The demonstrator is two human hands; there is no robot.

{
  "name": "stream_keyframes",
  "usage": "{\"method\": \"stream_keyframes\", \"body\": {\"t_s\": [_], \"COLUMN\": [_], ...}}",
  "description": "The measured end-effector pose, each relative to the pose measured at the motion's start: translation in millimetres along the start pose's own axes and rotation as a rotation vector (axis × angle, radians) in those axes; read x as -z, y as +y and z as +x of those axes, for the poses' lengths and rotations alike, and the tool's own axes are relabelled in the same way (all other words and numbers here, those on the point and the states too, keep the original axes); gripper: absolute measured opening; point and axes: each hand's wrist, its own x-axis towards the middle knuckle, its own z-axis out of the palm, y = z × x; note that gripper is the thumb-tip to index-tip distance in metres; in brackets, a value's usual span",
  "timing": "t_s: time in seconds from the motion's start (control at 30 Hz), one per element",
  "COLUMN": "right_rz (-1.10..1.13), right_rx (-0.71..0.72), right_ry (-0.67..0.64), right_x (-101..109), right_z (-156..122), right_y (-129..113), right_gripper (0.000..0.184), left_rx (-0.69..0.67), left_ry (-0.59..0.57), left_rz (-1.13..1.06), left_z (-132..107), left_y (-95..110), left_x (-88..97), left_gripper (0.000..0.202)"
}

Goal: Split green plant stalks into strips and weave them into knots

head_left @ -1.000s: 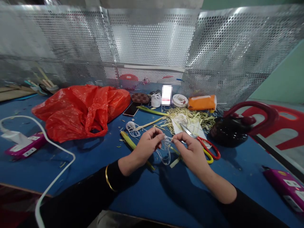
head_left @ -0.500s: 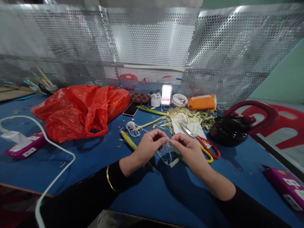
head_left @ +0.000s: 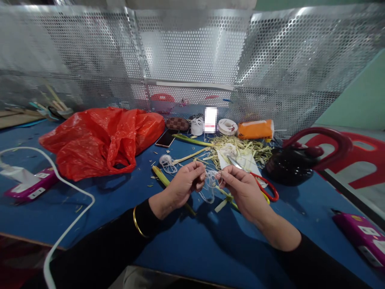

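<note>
- Left hand [head_left: 184,185]: raised just above the blue bench [head_left: 126,200], grip closed, fingertips pinching one side of a tangle of thin white string [head_left: 209,182].
- Right hand [head_left: 242,188]: facing the left, grip closed on the other side of the same string; loose loops hang between and below both hands.
- Green stalk [head_left: 164,180]: flat on the bench, running under the left hand.
- Scissors [head_left: 258,184]: red and yellow handles, just beyond the right hand.
- Shredded green-yellow trimmings [head_left: 240,149]: heaped behind the scissors.
- Small string coil [head_left: 166,161]: on the bench, beyond the left hand.
- Red plastic bag [head_left: 102,138]: far left, well apart.
- Dark kettle [head_left: 290,164]: right of the trimmings.
</note>
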Motion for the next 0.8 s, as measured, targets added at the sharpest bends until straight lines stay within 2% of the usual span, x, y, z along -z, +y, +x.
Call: {"method": "stream_keyframes", "body": {"t_s": [0.1,0.27,0.57,0.8], "right_rz": [0.082,0.109,0.184,0.243], "right_rx": [-0.072,-0.118,-0.076,-0.097], "right_ry": [0.009,0.001,-0.056,-0.044], "right_x": [0.8,0.8,-1.2,1.4], "right_z": [0.7,0.3,-2.0,0.7], "right_y": [-0.3,1.2,-1.1,1.0], "right_gripper": [0.021,0.02,0.017,0.018], "left_rx": [0.04,0.063,-0.083,-0.085], "left_ry": [-0.05,-0.057,0.163,0.209], "left_rz": [-0.027,0.161,0.306,0.222], "left_z": [-2.4,-4.9,-1.1,-0.4], "left_y": [1.9,0.3,-3.9,-3.5], "left_x": [-1.0,-1.8,-1.0,-1.2], "left_gripper": [0.031,0.034,0.019,0.018]}}
